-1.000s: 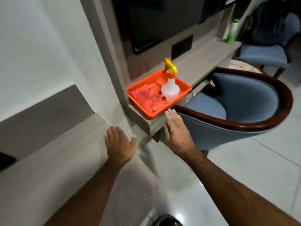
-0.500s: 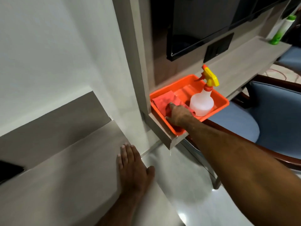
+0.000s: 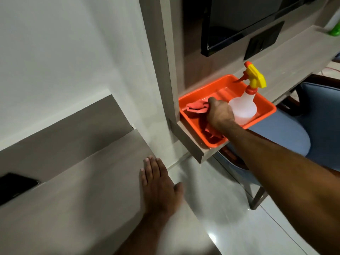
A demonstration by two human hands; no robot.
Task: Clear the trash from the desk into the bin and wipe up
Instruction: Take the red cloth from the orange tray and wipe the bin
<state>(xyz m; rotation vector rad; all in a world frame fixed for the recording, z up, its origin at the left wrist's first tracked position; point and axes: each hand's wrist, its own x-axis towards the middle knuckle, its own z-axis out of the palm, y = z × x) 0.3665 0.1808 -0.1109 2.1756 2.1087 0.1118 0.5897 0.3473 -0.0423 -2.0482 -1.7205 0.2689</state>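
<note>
An orange tray (image 3: 265, 115) sits at the near end of the grey desk (image 3: 294, 61). Inside it lies a red cloth (image 3: 196, 107), bunched up, with a clear spray bottle (image 3: 243, 107) with a yellow and orange trigger head standing beside it. My right hand (image 3: 219, 115) reaches into the tray and its fingers are closed on the red cloth, part of which trails under my wrist. My left hand (image 3: 158, 188) rests flat, fingers together, on a lower grey countertop (image 3: 73, 190) in the foreground.
A dark screen (image 3: 239, 21) and a black socket plate (image 3: 263, 40) are on the wall above the desk. A blue chair (image 3: 316, 107) with a dark wood frame is tucked at the desk. A green bottle (image 3: 334, 30) stands far right. A black object (image 3: 14, 184) lies at the left edge.
My right hand went from the chair's rim into the tray and closed on the red cloth, bunching it. The view swung closer to the tray. My left hand settled flat on the countertop.
</note>
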